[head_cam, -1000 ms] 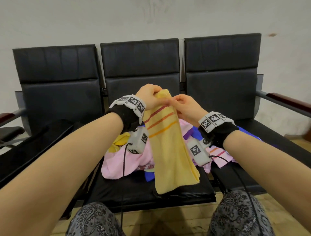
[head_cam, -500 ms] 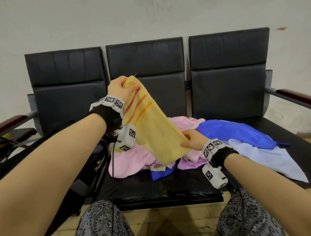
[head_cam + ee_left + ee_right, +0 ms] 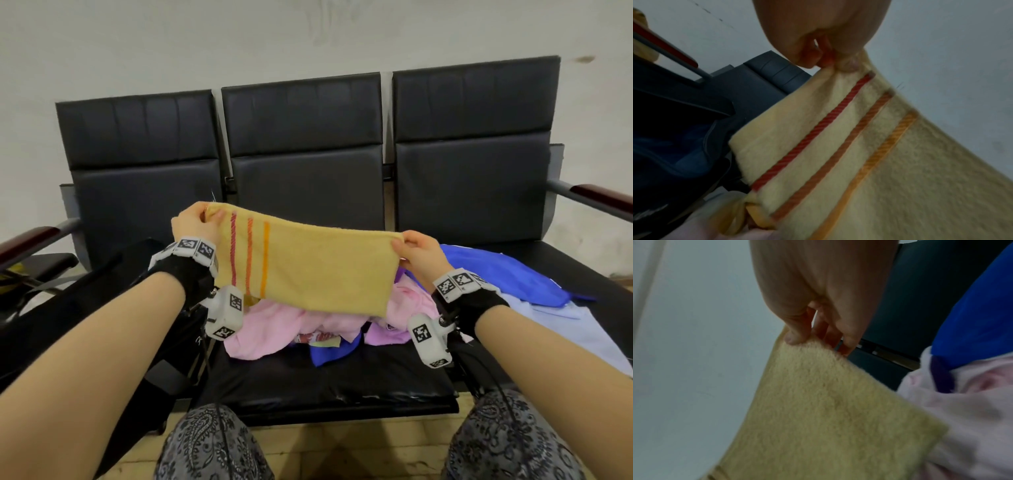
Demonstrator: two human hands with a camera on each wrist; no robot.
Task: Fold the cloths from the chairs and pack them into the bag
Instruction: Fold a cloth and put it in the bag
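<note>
A yellow towel [image 3: 318,267] with red and orange stripes hangs stretched flat between both hands above the middle chair. My left hand [image 3: 197,222] pinches its upper left corner by the stripes [image 3: 846,65]. My right hand [image 3: 411,251] pinches the upper right corner [image 3: 797,339]. Under the towel a heap of pink cloths [image 3: 274,325] lies on the middle seat, with a blue cloth [image 3: 507,270] and a pale blue cloth [image 3: 565,329] on the right seat. A black bag [image 3: 102,291] sits on the left seat; its dark inside shows in the left wrist view [image 3: 674,138].
Three joined black chairs [image 3: 301,137] stand against a pale wall. Metal armrests with wooden tops stick out at the left [image 3: 30,240] and right [image 3: 599,197]. My knees in patterned trousers [image 3: 205,445] are close to the seat's front edge.
The hands have moved apart: the right hand slid down to the towel's other end and lifted it. The towel went from hanging long to stretched level between both hands.
</note>
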